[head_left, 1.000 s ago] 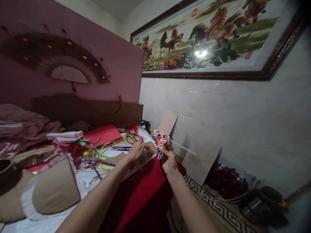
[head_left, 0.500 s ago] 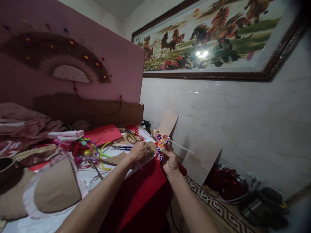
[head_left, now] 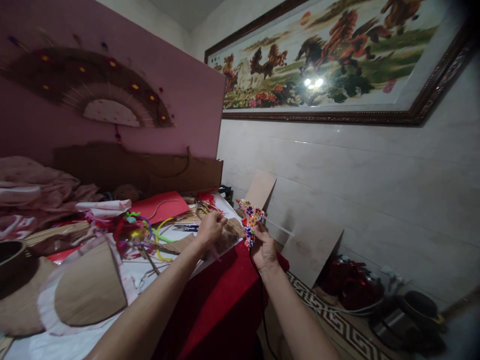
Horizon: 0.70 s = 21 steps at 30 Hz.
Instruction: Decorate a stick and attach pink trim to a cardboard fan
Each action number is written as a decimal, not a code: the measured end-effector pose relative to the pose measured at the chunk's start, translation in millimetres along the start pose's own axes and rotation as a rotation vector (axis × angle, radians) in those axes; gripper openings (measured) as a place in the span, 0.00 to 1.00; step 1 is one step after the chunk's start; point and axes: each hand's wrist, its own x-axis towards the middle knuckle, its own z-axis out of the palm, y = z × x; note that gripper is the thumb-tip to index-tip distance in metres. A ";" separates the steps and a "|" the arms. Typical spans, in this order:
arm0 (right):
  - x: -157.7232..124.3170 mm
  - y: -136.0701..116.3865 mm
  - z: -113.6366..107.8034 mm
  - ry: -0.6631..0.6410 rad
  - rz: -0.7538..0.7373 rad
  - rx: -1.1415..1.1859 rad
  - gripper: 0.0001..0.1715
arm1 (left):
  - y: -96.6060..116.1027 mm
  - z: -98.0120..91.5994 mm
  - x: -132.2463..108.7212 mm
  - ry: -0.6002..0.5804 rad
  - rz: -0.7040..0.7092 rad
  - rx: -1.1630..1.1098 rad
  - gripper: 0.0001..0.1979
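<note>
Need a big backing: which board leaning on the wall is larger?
The lower board, on the floor right of the floral tool; the upper board is smaller.

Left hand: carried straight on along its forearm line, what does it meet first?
Probably the floral-patterned tool held in the right hand: the left hand points up and right toward it. Depth is unclear, so it could pass behind it toward the tan board against the wall.

Left hand [head_left: 210, 229] and right hand [head_left: 264, 247] extended, both curled.
</note>
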 end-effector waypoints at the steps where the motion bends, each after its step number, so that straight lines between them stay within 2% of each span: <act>1: 0.0 -0.1 -0.3 -0.006 0.003 -0.002 0.12 | 0.4 -1.1 -0.5 0.007 -0.001 -0.003 0.14; 3: -0.2 -0.3 -0.5 -0.013 -0.002 -0.012 0.11 | 1.4 -3.3 -1.0 0.019 -0.001 -0.015 0.20; 5: -0.4 -0.6 -0.4 -0.009 -0.013 -0.022 0.11 | 2.3 -4.4 -0.8 0.030 0.000 -0.032 0.21; 10: -0.5 -1.4 -0.5 -0.002 -0.030 -0.038 0.11 | 1.9 -2.0 1.6 0.069 0.016 -0.098 0.04; 15: -0.7 -2.1 -1.5 -0.021 -0.054 -0.082 0.10 | -2.7 -2.8 3.3 0.116 -0.003 -0.157 0.04; 18: -1.1 -2.2 -0.8 0.000 -0.031 -0.063 0.11 | -2.9 -7.8 4.1 0.147 -0.036 -0.186 0.02; 21: -1.6 -2.2 0.4 0.022 -0.006 -0.032 0.12 | 0.1 -13.3 4.4 0.164 -0.074 -0.223 0.04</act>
